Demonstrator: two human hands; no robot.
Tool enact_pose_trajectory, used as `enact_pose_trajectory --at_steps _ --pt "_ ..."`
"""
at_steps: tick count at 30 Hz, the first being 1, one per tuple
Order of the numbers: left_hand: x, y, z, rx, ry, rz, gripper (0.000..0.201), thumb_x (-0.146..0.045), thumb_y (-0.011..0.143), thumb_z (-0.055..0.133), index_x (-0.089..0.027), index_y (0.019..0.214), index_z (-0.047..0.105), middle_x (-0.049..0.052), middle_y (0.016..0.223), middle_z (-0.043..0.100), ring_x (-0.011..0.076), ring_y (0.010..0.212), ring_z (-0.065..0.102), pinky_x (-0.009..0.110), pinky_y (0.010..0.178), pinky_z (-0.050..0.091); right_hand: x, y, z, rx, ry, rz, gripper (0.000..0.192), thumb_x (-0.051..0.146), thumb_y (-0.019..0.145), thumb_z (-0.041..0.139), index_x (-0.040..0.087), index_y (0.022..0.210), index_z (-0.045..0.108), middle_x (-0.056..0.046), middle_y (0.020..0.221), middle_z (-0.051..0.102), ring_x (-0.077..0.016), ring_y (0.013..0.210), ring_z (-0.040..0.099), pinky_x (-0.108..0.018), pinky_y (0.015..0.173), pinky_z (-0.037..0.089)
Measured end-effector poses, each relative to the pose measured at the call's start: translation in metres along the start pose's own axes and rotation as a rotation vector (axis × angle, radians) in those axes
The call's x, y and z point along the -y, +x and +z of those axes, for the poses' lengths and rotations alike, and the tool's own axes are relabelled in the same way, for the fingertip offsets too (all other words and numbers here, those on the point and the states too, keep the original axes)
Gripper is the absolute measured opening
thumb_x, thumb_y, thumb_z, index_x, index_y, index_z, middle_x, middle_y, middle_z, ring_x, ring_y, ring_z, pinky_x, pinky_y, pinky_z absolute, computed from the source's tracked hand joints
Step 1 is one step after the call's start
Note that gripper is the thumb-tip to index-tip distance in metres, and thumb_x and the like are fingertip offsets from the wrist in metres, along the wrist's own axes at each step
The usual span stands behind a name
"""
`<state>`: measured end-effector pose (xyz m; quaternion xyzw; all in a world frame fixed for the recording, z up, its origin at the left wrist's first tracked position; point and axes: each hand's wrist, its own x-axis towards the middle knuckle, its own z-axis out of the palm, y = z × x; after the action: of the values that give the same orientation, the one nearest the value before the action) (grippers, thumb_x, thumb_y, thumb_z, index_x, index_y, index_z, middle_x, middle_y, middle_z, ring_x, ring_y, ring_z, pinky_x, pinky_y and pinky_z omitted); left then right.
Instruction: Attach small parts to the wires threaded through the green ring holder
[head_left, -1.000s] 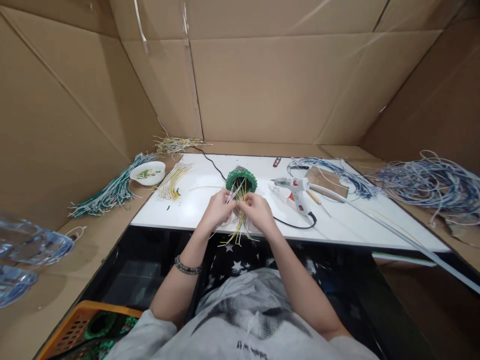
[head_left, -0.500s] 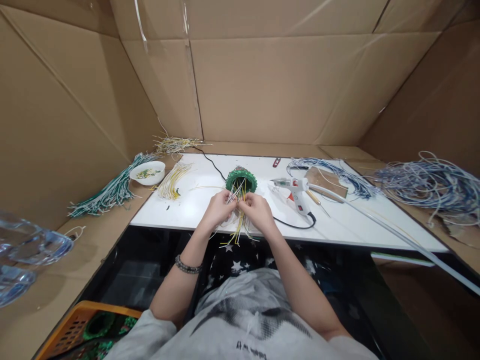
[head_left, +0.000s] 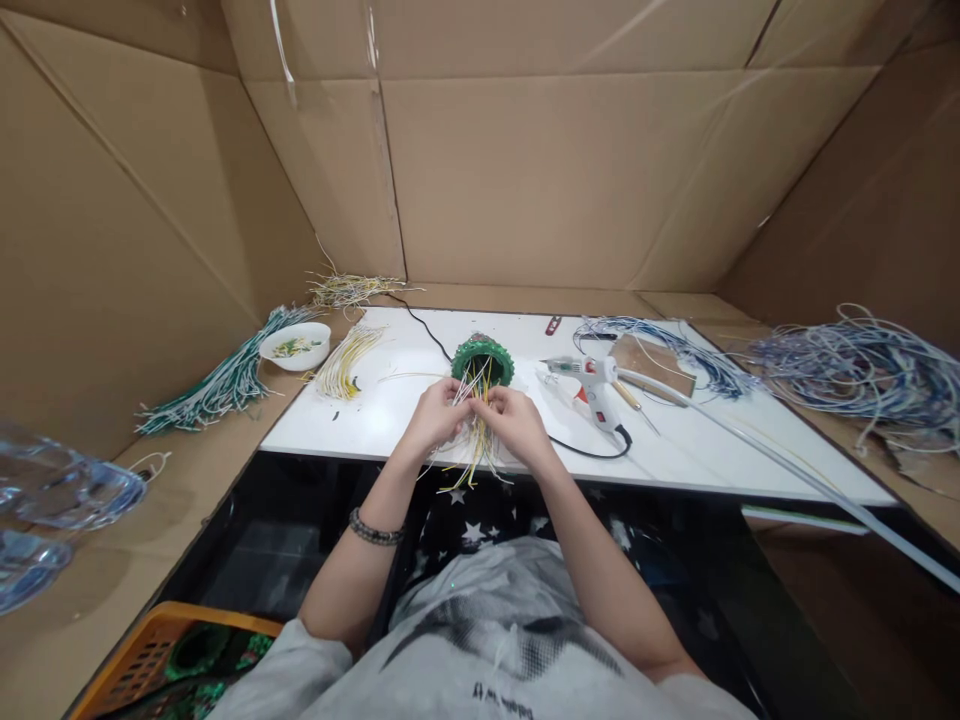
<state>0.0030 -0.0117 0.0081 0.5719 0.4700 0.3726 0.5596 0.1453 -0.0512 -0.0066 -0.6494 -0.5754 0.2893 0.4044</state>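
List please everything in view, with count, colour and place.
Tabletop: one, white, middle
Bumpy hollow piece: one, green, centre
Held wires: several, white and yellow, piece's opening
Glue gun: one, white, right of centre
Rod: one, translucent, from glue gun
Cord: count unclear, black, tabletop
Tool: one, yellow-handled, beside glue gun
Flat piece: one, brown, tabletop right
Small item: one, red, tabletop back
Wire bundles: two, blue-white, right
Wire piles: two, yellow-white, left
Wire sheaf: one, green-white, left
Bowl: one, white, left
Plastic containers: count unclear, clear, far left
Basket: one, orange, lower left
Cardboard walls: three, brown, back and sides
Shirt: one, grey, bottom
Bracelet: one, dark, centre-left
Left hand: one, bare, centre
Right hand: one, bare, centre
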Motion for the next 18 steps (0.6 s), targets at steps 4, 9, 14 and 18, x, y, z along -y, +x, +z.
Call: enact_pose_trajectory --at_steps 4,9,14,18 --pt "0.0002 -0.0006 -0.0004 0.009 -0.023 0.000 0.020 -0.005 0.080 0.069 -0.017 0.087 0.055 -0.008 0.063 0.057 0.0020 0.032 0.039 0.017 0.033 0.025 -0.0021 0.0009 0.0009 -0.006 0.009 0.006 0.022 0.045 0.080 0.059 0.025 0.073 0.056 0.008 0.052 0.046 -0.0152 0.055 0.043 -0.026 0.055 0.026" --pt "-0.0027 -0.0021 -0.0014 0.070 -0.080 -0.024 0.022 -0.005 0.081 0.070 -0.016 0.093 0.056 -0.009 0.061 0.056 0.0030 0.035 0.040 0.017 0.035 0.025 -0.0019 0.0011 0.0015 -0.043 0.012 0.016 0.018 0.040 0.077 0.059 0.025 0.068 0.053 0.008 0.052 0.047 -0.0154 0.056 0.045 -0.027 0.056 0.028" --pt "-0.0063 -0.0026 -0.0026 0.081 -0.111 -0.021 0.019 0.000 0.080 0.068 -0.013 0.094 0.061 -0.005 0.063 0.062 0.0051 0.047 0.054 0.017 0.051 0.046 -0.0022 0.0005 0.0017 -0.085 0.033 0.004 0.018 0.039 0.076 0.058 0.025 0.066 0.052 0.008 0.052 0.046 -0.0158 0.057 0.047 -0.027 0.057 0.029" --pt "-0.0085 -0.0029 -0.0037 0.059 -0.117 -0.029 0.021 0.000 0.080 0.070 -0.013 0.093 0.061 -0.003 0.068 0.066 0.0082 0.060 0.063 0.021 0.067 0.056 -0.0032 0.0010 0.0020 -0.105 0.057 -0.005 0.016 0.038 0.076 0.056 0.025 0.067 0.053 0.008 0.052 0.046 -0.0157 0.056 0.047 -0.027 0.057 0.029"
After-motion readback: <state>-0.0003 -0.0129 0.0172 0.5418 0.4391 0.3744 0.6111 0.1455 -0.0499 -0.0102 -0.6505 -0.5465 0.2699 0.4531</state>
